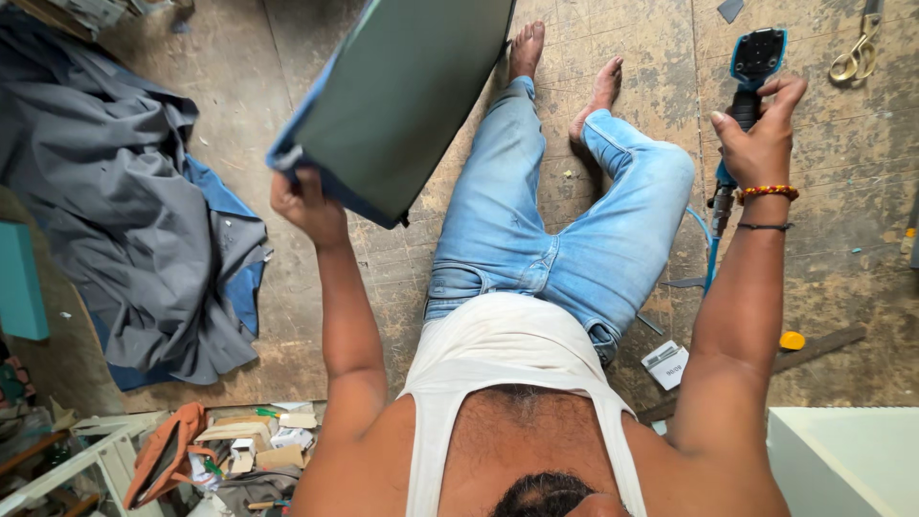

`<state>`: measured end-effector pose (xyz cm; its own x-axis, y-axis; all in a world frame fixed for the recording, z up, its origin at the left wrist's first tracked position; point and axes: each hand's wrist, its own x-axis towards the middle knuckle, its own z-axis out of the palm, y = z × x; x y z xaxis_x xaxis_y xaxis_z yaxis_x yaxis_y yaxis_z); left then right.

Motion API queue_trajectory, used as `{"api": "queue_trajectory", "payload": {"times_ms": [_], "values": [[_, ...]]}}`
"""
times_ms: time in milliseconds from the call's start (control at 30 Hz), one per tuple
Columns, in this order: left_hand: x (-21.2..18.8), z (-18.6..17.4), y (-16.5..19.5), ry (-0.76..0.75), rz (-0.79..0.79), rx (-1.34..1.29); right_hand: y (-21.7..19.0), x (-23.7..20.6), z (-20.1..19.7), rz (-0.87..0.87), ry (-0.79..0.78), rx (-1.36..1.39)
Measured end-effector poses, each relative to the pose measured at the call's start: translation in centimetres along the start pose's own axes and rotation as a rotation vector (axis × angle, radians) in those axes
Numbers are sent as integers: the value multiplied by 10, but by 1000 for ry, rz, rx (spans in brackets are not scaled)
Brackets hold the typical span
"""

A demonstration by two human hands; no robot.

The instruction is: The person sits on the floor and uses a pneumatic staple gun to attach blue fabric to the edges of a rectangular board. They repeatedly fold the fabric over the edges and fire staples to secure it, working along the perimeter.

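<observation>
The left hand [304,203] was clenched on the lower corner of a large flat panel covered in dark green fabric with blue edging [402,91], holding it tilted up off the floor above the person's left leg. The right hand [761,134] was wrapped tight around the black grip of a blue and black pneumatic stapler [751,72], raised with its head pointing away; a blue air hose [710,251] ran down from it past the wrist towards the floor.

Judging from how things lay, the panel looked largely wrapped on the side shown, with the fabric pulled smooth. Whether the edges were fastened could not be told, since the far side was hidden.

The person sat on a worn, scuffed plywood floor [833,249] with legs stretched out. Towards its left edge lay a crumpled heap of grey and blue cloth [134,220]. Gold-handled scissors [857,53] lay near the far right corner, well apart from the hands. A small yellow disc [792,340] and a white paper packet [666,364] lay by the right hip. At the near left corner sat a litter of small cardboard boxes and an orange bag [168,455]; what they held could not be made out.
</observation>
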<state>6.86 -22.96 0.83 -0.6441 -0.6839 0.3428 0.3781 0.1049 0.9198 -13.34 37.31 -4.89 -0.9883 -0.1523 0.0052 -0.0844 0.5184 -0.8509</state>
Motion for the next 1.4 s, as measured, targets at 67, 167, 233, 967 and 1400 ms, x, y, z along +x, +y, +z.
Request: {"api": "queue_trajectory", "payload": {"times_ms": [67, 167, 233, 967, 1400], "values": [[-29, -29, -12, 51, -47, 92, 0, -2, 6, -66, 30, 1], [-73, -77, -17, -47, -156, 90, -7, 0, 14, -155, 43, -12], [-105, -106, -9, -45, -293, 86, -20, 6, 22, -65, 3, 86], [-144, -103, 109, -843, -764, 564, -181, 131, 173, -302, -187, 158], [-9, 87, 50, -917, -150, 609, -177, 152, 194, -59, -29, 283]]}}
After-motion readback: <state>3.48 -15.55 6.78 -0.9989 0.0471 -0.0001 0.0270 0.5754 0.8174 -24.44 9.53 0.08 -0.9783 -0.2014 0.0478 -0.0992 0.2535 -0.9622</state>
